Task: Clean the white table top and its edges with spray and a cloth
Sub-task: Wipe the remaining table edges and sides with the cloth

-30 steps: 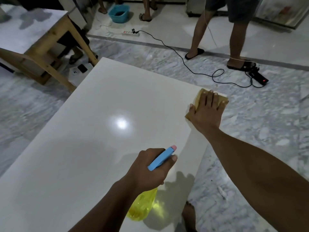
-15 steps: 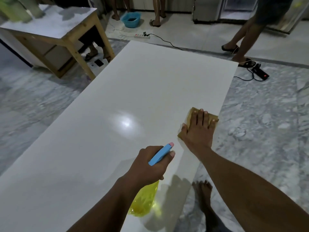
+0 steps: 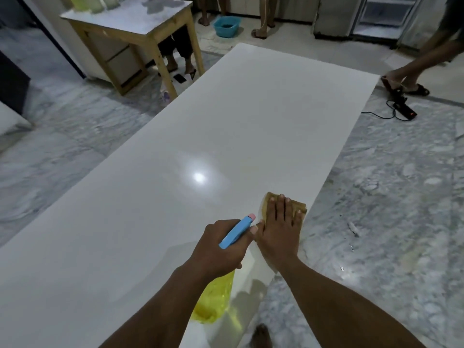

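Fingers (image 3: 251, 232) round bottle (image 3: 213, 300) (yellow liquid), cloth (image 3: 300, 206) pressed

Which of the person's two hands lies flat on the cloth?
The right hand, fingers straight on the tan cloth; the left hand instead grips the yellow spray bottle.

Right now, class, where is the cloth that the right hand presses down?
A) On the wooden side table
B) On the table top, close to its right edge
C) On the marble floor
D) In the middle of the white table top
B: the right hand lies flat on the cloth, which sits on the white table top just inside its right edge.
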`<action>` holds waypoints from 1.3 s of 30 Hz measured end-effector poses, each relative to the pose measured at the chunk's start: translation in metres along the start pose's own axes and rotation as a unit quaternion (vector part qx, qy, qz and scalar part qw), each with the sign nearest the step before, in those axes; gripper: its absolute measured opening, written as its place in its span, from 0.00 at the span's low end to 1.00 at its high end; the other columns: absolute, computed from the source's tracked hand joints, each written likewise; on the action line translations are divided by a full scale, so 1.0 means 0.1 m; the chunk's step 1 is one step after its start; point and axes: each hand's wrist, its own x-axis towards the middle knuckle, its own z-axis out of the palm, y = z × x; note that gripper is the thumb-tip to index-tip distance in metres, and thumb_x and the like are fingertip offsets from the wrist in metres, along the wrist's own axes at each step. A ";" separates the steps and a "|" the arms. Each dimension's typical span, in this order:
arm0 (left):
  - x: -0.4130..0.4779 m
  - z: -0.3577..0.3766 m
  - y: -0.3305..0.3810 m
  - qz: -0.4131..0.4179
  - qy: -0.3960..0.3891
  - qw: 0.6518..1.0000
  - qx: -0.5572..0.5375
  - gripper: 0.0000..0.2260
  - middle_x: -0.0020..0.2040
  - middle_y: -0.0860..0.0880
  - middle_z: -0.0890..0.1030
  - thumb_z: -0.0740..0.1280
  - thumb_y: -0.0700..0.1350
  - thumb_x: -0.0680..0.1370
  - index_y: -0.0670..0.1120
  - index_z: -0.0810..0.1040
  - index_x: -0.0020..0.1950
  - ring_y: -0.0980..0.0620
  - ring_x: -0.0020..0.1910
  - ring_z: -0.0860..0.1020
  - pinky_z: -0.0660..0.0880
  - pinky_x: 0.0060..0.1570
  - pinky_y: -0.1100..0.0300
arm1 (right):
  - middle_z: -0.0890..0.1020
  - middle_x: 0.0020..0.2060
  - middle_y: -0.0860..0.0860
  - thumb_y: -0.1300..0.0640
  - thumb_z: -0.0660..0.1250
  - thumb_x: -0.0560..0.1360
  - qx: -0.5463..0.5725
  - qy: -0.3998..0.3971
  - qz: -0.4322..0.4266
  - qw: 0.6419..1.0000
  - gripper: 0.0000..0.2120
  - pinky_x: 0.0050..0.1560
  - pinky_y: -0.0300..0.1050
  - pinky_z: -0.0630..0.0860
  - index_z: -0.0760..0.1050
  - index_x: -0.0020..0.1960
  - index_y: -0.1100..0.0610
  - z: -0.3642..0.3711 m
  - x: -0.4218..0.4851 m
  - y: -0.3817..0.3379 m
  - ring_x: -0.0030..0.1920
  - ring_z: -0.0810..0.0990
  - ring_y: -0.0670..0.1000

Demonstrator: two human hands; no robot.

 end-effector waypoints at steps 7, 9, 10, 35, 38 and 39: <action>-0.99 -0.02 -0.38 -0.033 0.044 0.999 0.000 0.09 0.42 0.40 0.86 0.69 0.53 0.84 0.60 0.80 0.44 0.51 0.29 0.85 0.84 0.34 0.59 | 0.58 0.79 0.58 0.47 0.54 0.75 0.015 0.003 -0.022 1.000 0.35 0.77 0.65 0.49 0.56 0.79 0.58 0.17 -0.87 -0.28 0.79 0.54 0.59; -1.28 -0.07 -0.49 -0.043 0.051 0.998 0.001 0.06 0.43 0.41 0.86 0.69 0.53 0.84 0.61 0.81 0.47 0.51 0.29 0.85 0.86 0.38 0.53 | 0.58 0.79 0.58 0.46 0.52 0.75 0.027 0.002 -0.026 0.999 0.35 0.77 0.66 0.49 0.57 0.79 0.58 0.20 -1.19 -0.41 0.79 0.54 0.59; -1.42 -0.11 -0.56 -0.046 0.053 0.998 -0.004 0.04 0.43 0.41 0.86 0.69 0.54 0.84 0.61 0.82 0.50 0.50 0.29 0.86 0.87 0.39 0.50 | 0.58 0.79 0.58 0.46 0.52 0.74 0.036 0.000 -0.027 0.999 0.35 0.77 0.65 0.48 0.57 0.79 0.58 0.22 -1.34 -0.48 0.79 0.54 0.59; -4.77 -1.21 -2.65 -0.057 0.052 0.997 -0.004 0.05 0.43 0.36 0.86 0.70 0.52 0.83 0.60 0.84 0.58 0.47 0.29 0.86 0.85 0.35 0.58 | 0.72 0.72 0.54 0.50 0.53 0.78 0.185 -0.016 -0.168 0.968 0.25 0.76 0.57 0.54 0.72 0.72 0.56 1.18 -5.81 -2.37 0.76 0.63 0.55; -4.74 -1.15 -2.55 -0.041 0.046 0.998 0.002 0.06 0.45 0.36 0.85 0.69 0.52 0.84 0.58 0.84 0.59 0.49 0.32 0.85 0.80 0.32 0.67 | 0.84 0.57 0.53 0.49 0.54 0.75 0.294 -0.087 -0.093 0.947 0.22 0.63 0.55 0.75 0.80 0.62 0.52 0.76 -5.79 -2.37 0.61 0.80 0.53; -4.71 -1.12 -2.50 -0.030 0.045 0.999 0.004 0.04 0.45 0.36 0.85 0.69 0.53 0.84 0.59 0.84 0.57 0.48 0.33 0.84 0.81 0.33 0.66 | 0.86 0.48 0.50 0.48 0.55 0.75 0.360 -0.111 -0.035 0.926 0.19 0.54 0.53 0.80 0.82 0.56 0.49 0.59 -5.73 -2.34 0.51 0.83 0.51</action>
